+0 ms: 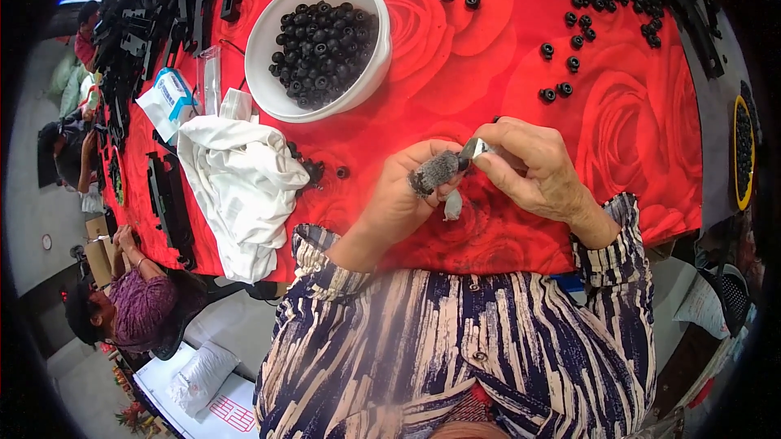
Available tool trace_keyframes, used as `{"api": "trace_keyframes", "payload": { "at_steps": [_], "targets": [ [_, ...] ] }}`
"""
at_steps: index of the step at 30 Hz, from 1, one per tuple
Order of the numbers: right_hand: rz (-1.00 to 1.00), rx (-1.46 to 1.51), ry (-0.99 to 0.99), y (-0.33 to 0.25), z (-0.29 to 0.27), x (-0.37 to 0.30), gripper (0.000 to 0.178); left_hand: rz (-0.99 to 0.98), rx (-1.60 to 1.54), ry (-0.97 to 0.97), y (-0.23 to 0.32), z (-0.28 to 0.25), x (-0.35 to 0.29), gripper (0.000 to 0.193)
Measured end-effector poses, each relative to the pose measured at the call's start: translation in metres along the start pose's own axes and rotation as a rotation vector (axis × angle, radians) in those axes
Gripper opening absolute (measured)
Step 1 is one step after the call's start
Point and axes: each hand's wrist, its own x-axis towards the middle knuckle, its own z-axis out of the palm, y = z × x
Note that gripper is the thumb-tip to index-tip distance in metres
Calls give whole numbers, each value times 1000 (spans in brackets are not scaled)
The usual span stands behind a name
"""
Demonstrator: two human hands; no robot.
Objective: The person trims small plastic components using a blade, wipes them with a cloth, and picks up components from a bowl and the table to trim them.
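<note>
My left hand is closed in front of me, with a grey, fuzzy cover over what looks like its thumb. A smaller grey cover sits on a fingertip below. At the end of the thumb, a small black part is pinched, mostly hidden by the fingers. My right hand grips a small flat piece with a shiny pale face, maybe a blade, between thumb and forefinger. This piece meets the black part, or comes very close to it.
A white bowl holds many small black round parts. Similar parts lie scattered at the far right. A white cloth and a blue-white packet lie left. Long black pieces line the red tablecloth's left side, where people sit.
</note>
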Motion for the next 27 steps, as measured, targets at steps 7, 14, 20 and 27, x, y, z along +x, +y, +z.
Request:
{"api": "trace_keyframes", "payload": {
  "at_steps": [7, 14, 20, 27],
  "targets": [
    [34, -20, -19, -2, -1, 3, 14, -37, 3, 38, 2, -1, -1, 22],
    [-24, 8, -185, -3, 0, 1, 14, -40, -59, 61, 5, -5, -1, 23],
    [-48, -5, 25, -1, 0, 2, 26, -22, -74, 1, 1, -4, 1, 22],
    [-206, -231, -1, -9, 6, -1, 35, -173, -36, -82, -6, -4, -4, 18]
  ]
}}
